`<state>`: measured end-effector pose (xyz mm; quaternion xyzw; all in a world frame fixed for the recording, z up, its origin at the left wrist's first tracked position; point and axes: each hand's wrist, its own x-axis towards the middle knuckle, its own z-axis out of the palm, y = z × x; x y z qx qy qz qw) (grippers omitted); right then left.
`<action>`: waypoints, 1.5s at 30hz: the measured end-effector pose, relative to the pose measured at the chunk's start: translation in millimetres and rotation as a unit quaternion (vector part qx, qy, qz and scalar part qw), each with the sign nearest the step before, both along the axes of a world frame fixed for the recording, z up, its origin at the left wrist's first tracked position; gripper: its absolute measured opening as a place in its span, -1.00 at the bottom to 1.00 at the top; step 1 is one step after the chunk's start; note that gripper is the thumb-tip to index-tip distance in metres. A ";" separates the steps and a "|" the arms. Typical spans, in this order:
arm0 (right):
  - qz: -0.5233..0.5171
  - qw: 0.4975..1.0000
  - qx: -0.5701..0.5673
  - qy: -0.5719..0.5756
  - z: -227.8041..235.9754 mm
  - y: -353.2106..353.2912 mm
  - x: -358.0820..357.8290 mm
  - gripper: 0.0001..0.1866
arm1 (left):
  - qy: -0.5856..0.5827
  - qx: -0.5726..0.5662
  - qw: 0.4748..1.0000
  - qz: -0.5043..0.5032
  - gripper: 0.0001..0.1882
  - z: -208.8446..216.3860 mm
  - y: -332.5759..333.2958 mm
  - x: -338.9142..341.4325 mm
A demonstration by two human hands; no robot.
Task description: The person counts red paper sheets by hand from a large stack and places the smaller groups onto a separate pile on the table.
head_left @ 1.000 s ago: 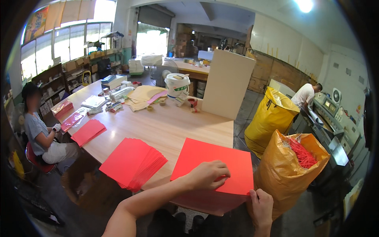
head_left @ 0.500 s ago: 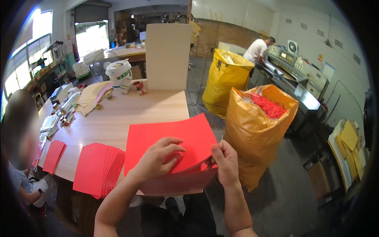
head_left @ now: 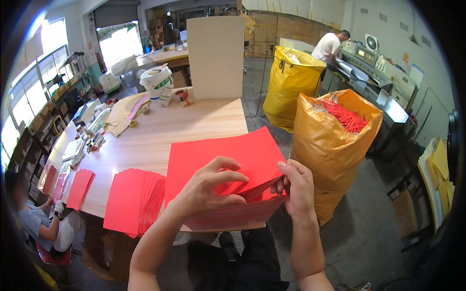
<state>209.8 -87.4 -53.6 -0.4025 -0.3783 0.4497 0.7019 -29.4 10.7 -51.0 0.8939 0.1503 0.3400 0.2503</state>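
Observation:
A thick stack of large red paper sheets point(head_left: 218, 151) lies at the table's near right corner. My right hand point(head_left: 299, 188) pinches the near right edge of several upper sheets between thumb and fingers, bending them up off the pile. Over the near middle of the stack is my left hand point(head_left: 201, 188), its fingers curved and apart beside the raised sheets. Nothing shows in its grasp; whether its fingertips touch the paper I cannot tell. Left of the stack, a fanned pile of smaller red sheets point(head_left: 127, 199) lies on the table.
A narrow red pile point(head_left: 80, 189) lies farther left, near a seated person point(head_left: 41, 225). The table point(head_left: 204, 116) bears a white bucket point(head_left: 158, 83), tape rolls and an upright pale board point(head_left: 216, 58). An orange sack point(head_left: 332, 145) of red shreds and a yellow sack point(head_left: 292, 89) stand right.
The view has shifted, so the scene sits farther right and more of the seated person shows. The near right sheet edges are raised higher, and my left hand's fingers are spread wider.

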 end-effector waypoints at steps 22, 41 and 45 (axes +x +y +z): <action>0.014 1.000 0.003 0.014 3.7 5.2 1.3 -0.58 | 0.008 0.041 0.999 0.011 -0.45 4.3 -7.7 6.9; -0.108 0.730 0.171 -0.652 -27.0 -26.5 -18.7 -0.72 | 0.077 0.107 0.990 0.045 -0.28 4.1 -9.5 6.7; -0.084 0.737 0.150 -0.654 -36.9 -28.3 -14.6 -0.55 | 0.096 0.236 0.967 0.029 -0.16 7.8 -15.3 15.3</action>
